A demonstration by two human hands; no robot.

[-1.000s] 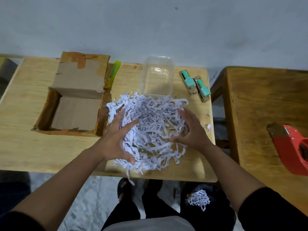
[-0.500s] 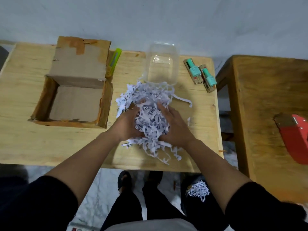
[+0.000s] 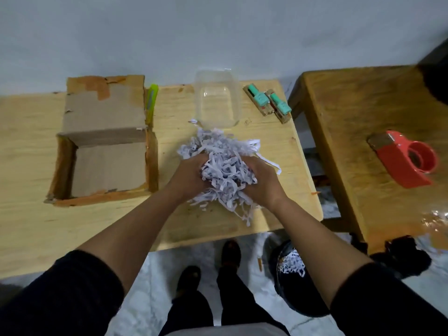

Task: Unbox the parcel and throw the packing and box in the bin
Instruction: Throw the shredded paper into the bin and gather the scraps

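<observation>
Shredded paper packing [image 3: 224, 170] sits bunched near the counter's [image 3: 29, 226] front right corner, the left grip [image 3: 191, 177] and right grip [image 3: 263, 181] curled round it from either side. Cardboard box [image 3: 106, 151] lies open toward the counter's left; bin [image 3: 297, 282] stands on the floor below.

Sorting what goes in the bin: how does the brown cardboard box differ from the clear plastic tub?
The brown cardboard box is opaque, larger, with a flap standing up; the clear plastic tub is see-through, smaller, flapless. Both sit open and look empty on the wooden table.
</observation>
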